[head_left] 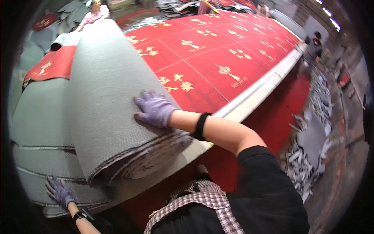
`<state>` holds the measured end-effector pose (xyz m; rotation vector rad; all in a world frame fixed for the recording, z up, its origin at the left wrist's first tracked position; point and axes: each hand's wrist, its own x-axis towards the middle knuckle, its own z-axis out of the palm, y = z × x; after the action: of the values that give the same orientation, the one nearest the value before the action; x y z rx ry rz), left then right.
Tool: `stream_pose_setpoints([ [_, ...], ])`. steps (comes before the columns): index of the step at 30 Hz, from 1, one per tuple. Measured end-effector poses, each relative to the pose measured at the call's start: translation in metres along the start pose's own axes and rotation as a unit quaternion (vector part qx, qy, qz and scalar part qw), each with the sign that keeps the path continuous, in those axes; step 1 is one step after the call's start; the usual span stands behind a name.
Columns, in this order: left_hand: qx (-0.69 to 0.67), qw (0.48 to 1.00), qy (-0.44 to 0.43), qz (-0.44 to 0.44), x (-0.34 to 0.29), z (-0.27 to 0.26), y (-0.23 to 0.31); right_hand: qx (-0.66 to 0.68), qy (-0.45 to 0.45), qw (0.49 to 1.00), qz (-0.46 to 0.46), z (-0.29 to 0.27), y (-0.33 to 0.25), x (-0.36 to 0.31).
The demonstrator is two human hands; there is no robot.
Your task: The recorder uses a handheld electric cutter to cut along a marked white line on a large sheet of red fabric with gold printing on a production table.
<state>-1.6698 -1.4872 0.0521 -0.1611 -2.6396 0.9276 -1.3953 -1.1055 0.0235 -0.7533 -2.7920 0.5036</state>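
A thick roll of matting point(109, 89), grey backing outward, lies across the left end of a long table. Its layered spiral end faces me. My right hand point(156, 109), in a purple knit glove, rests on top of the roll with the fingers spread. At the lower left my left hand point(59, 191), gloved alike, lies with fingers apart on a stack of grey-backed mats point(46, 156). From the roll a red printed mat sheet point(202, 58) with cream characters and thin dividing lines stretches away over the table.
A pale table edge point(269, 84) runs toward the far right, where a person point(313, 48) in dark clothes stands. Another person point(94, 13) in pink is at the far left. Grey offcuts point(307, 160) pile along the floor at right. A folded red mat point(52, 64) tops the stack.
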Motion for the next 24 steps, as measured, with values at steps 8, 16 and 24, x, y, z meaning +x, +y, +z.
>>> stream_pose_setpoints([
  [8, -0.017, 0.998, 0.055, 0.023, 0.018, 0.083, -0.033, 0.285, 0.128, 0.94, -0.135, -0.015, 0.023, -0.161],
  [16, 0.013, 0.997, 0.057, 0.051, -0.152, 0.171, 0.011, 0.333, -0.021, 0.909, 0.251, 0.021, 0.176, -0.473],
  [24, -0.508, 0.63, -0.148, 0.568, -0.434, -0.202, 0.269, 0.286, 0.061, 0.859, 0.421, 0.002, 0.261, -0.666],
])
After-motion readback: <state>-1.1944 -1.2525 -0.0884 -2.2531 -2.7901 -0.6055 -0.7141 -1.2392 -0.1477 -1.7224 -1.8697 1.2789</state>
